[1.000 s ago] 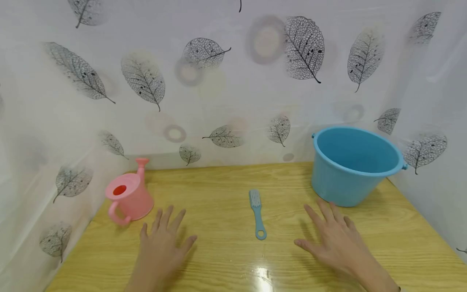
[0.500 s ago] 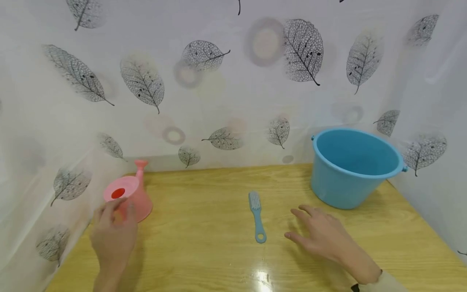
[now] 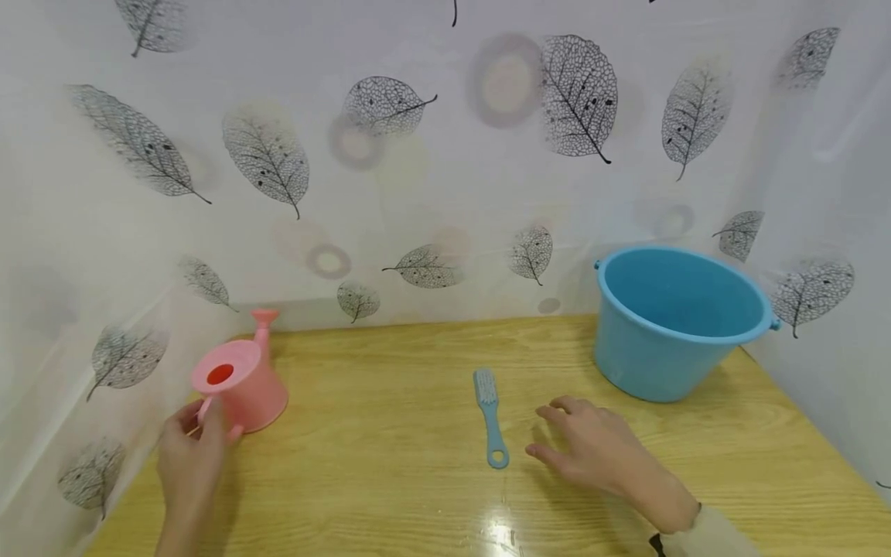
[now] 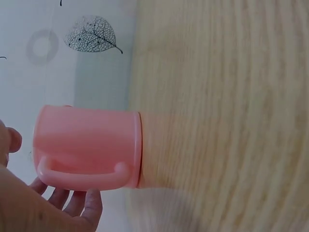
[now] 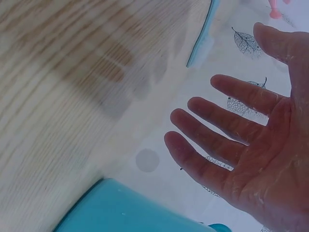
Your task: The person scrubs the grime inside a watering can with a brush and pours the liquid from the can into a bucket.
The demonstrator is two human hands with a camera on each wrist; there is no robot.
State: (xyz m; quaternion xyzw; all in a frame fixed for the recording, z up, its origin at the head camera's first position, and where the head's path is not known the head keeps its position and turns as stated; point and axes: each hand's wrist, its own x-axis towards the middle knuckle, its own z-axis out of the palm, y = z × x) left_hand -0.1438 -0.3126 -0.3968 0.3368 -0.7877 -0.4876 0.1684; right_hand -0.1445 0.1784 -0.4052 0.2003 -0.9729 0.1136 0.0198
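A pink watering can (image 3: 254, 394) with a red opening stands on the table at the left. My left hand (image 3: 191, 456) is at its handle (image 4: 82, 180); in the left wrist view the fingertips (image 4: 91, 203) lie just beside the handle, while the thumb (image 4: 14, 140) stands apart from it. A blue-grey brush (image 3: 491, 422) with pale bristles lies mid-table. My right hand (image 3: 599, 449) hovers to the right of the brush, holding nothing; the right wrist view shows its fingers (image 5: 207, 150) spread and slightly bent.
A blue bucket (image 3: 647, 363) stands at the back right, beyond my right hand. White sheeting (image 3: 431, 186) with leaf prints hangs behind and along both sides of the wooden table (image 3: 383, 464).
My left hand has moved left and forward from the table's middle-left to the watering can's handle. My right hand has shifted left toward the brush, its fingers bending slightly.
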